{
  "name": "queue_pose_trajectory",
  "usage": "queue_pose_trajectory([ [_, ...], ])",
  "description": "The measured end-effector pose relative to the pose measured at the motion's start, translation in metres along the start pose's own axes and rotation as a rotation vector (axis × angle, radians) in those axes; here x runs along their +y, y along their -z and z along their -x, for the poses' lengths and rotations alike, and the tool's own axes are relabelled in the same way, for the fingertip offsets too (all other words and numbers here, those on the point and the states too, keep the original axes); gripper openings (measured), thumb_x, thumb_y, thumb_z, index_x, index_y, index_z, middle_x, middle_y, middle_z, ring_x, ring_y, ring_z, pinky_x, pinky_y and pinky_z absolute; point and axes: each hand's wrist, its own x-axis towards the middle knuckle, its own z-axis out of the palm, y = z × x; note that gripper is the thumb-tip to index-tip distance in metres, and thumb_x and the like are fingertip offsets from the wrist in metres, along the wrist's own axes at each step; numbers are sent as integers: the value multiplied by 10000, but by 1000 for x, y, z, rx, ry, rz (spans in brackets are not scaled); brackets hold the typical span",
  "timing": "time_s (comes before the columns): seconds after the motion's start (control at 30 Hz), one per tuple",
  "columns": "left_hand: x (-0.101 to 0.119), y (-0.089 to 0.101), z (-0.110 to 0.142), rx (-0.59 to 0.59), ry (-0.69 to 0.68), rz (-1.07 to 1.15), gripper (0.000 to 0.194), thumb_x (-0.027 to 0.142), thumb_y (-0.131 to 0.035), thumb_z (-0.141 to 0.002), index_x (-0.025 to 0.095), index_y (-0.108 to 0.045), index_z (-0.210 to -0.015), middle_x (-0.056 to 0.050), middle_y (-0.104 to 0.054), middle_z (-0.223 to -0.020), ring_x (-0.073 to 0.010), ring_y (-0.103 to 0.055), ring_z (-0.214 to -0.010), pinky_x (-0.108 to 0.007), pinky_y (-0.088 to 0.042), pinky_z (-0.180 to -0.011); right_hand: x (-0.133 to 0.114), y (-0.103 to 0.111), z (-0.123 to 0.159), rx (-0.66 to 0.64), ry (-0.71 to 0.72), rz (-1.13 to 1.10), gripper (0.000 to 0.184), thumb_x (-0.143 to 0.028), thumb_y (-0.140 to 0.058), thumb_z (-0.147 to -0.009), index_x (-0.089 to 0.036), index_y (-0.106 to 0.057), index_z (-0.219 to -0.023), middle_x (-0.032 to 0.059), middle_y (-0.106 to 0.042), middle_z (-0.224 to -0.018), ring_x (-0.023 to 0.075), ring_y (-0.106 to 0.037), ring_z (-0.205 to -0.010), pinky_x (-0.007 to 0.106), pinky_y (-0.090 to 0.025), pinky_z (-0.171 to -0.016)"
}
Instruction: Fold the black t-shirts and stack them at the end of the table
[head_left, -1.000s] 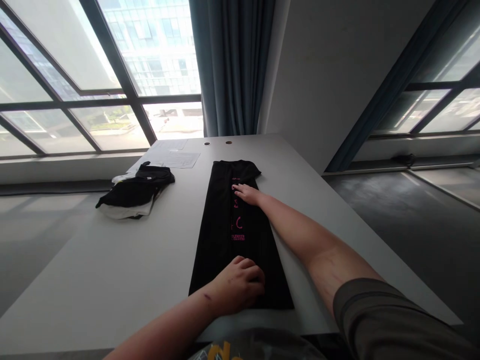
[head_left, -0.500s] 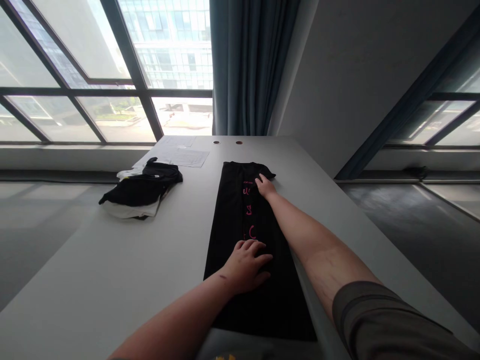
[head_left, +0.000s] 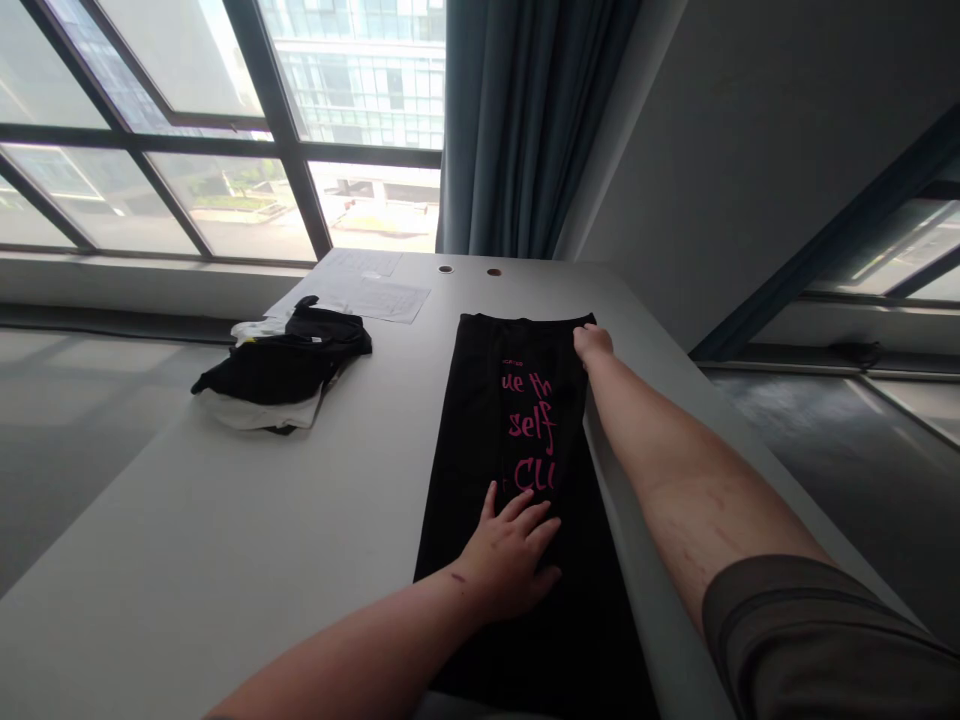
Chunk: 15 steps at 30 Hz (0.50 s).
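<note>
A black T-shirt [head_left: 469, 450] with pink lettering lies lengthwise on the table, folded into a long narrow shape. My left hand [head_left: 510, 550] rests flat on its middle, just below the letters, fingers spread. At the far right corner, my right hand [head_left: 595, 343] pinches the edge of the cloth. The far edge of the shirt is nearly straight, and its near end runs toward the bottom of the view, partly behind my left forearm.
On the left of the white table [head_left: 225, 540] sits a pile of black and white clothes [head_left: 281, 360]. Paper sheets [head_left: 390, 298] lie behind it. Two round cable holes are near the far edge, before a blue curtain [head_left: 510, 130] and windows.
My right hand has moved right, drawing out the shirt's far right corner, so more pink letters show and the far edge is straighter. My left hand stays on the cloth, its fingers more spread.
</note>
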Motion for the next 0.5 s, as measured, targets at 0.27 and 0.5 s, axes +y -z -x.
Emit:
queue_pose_trajectory([
  [0.27,0,-4,-3,55,68,28,583,429,-576,-998,212,-481,-1531,-109,-579,-1509,-300,-395,-1507,-675,-113,-1289,-54,-64,10,-473,327,282,875,-514,-520,-960,-140,-198,-1683,149,-238,-1725,313,-279,-1571,453,-269,-1269],
  [0.5,1,-3,-3,116,92,30,446,385,-628,-970,210,-593,-1379,-86,-663,-1352,-271,-569,-1319,-644,-189,-1289,-47,-97,36,-551,371,476,708,-503,-361,-1037,-187,-272,-1664,106,-146,-1753,350,-116,-1608,563,-128,-1283],
])
